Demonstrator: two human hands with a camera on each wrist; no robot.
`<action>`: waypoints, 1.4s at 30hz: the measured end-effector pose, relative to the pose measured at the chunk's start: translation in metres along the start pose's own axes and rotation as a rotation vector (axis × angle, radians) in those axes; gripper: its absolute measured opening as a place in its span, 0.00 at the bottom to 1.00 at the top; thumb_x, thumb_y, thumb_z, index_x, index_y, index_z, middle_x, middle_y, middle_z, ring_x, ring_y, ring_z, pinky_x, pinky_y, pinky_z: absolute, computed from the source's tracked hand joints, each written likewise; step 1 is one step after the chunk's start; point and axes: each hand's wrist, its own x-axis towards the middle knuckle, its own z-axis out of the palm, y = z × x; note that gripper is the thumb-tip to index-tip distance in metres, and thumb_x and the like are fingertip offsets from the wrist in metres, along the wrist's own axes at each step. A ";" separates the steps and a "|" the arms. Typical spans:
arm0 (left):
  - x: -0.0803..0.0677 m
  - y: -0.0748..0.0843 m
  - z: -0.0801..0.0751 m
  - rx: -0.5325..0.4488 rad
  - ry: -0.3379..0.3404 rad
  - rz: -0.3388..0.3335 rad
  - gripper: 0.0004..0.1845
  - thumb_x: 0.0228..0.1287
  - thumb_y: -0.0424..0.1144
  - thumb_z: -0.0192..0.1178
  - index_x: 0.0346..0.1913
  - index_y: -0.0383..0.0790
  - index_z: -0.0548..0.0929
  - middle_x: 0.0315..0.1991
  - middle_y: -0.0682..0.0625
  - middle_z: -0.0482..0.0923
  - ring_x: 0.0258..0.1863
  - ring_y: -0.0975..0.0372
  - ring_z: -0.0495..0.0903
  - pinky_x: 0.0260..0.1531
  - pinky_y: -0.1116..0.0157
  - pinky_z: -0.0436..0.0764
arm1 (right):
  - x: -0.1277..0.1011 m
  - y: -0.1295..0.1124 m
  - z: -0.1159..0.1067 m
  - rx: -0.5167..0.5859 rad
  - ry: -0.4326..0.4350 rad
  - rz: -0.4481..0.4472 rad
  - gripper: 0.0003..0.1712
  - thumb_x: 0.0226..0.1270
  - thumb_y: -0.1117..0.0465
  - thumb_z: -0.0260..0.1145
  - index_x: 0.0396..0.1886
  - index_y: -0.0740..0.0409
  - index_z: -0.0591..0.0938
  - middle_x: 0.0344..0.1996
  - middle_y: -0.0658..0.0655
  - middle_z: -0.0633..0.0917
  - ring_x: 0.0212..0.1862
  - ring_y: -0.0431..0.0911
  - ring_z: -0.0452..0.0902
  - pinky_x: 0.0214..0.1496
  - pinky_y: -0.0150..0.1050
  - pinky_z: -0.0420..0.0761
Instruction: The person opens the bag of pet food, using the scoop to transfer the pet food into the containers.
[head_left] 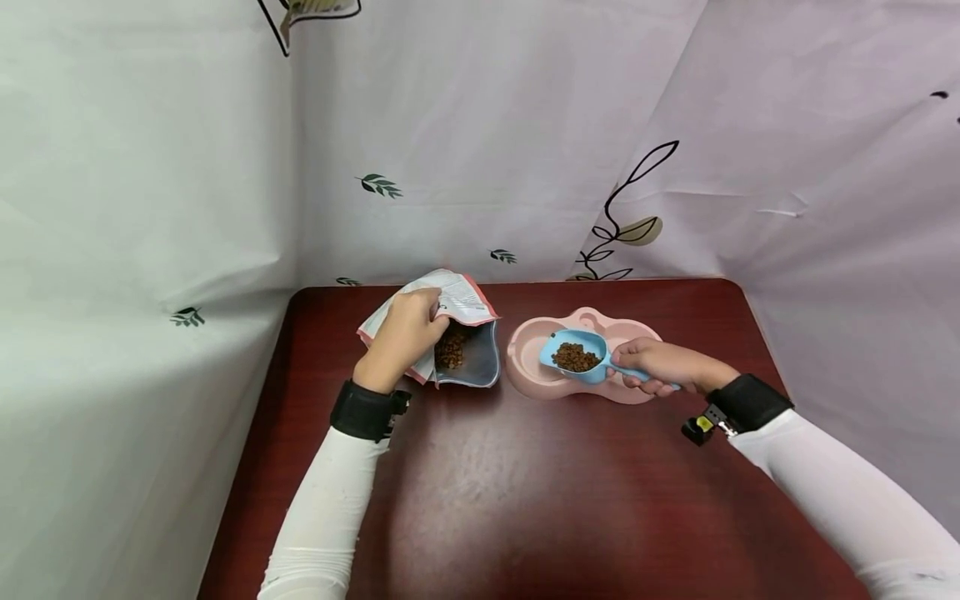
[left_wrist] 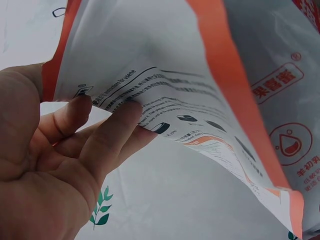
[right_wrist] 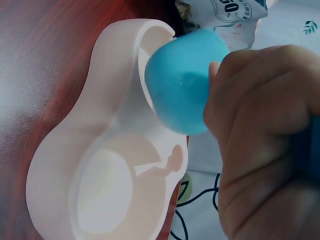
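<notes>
On the table's (head_left: 525, 500) far half, the left hand (head_left: 401, 337) pinches the food bag (head_left: 465, 333) open at 11 o'clock; the right hand (head_left: 663, 367) grips a filled scoop (head_left: 573, 354) above the pink double bowl (head_left: 540, 383), both its wells empty, pouring not begun.
</notes>
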 end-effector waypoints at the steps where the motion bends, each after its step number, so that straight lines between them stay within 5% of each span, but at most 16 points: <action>1: 0.000 0.000 0.000 0.000 0.002 -0.002 0.17 0.62 0.29 0.62 0.21 0.42 0.65 0.18 0.51 0.59 0.20 0.62 0.57 0.22 0.65 0.59 | 0.002 0.000 -0.001 -0.002 -0.002 0.007 0.20 0.86 0.57 0.43 0.44 0.68 0.76 0.21 0.49 0.69 0.14 0.35 0.57 0.16 0.28 0.61; 9: 0.000 0.000 0.001 -0.018 0.004 0.000 0.17 0.62 0.28 0.61 0.22 0.41 0.65 0.19 0.51 0.59 0.20 0.62 0.57 0.23 0.65 0.59 | 0.010 -0.009 -0.003 -0.027 -0.011 0.098 0.19 0.85 0.59 0.45 0.49 0.73 0.73 0.22 0.49 0.69 0.15 0.34 0.56 0.17 0.28 0.61; 19: 0.000 0.000 0.001 -0.007 0.001 -0.008 0.17 0.62 0.28 0.61 0.22 0.41 0.65 0.20 0.51 0.60 0.21 0.61 0.57 0.23 0.65 0.59 | 0.018 -0.021 -0.007 -0.074 -0.035 0.140 0.20 0.85 0.59 0.44 0.35 0.62 0.77 0.20 0.47 0.68 0.13 0.34 0.56 0.17 0.28 0.61; 42: -0.001 -0.003 0.004 -0.014 0.016 0.003 0.16 0.61 0.28 0.62 0.23 0.41 0.66 0.20 0.51 0.60 0.21 0.61 0.58 0.22 0.65 0.59 | 0.025 -0.057 -0.016 -0.190 -0.071 0.277 0.18 0.84 0.61 0.44 0.45 0.70 0.75 0.22 0.49 0.69 0.17 0.35 0.55 0.19 0.29 0.62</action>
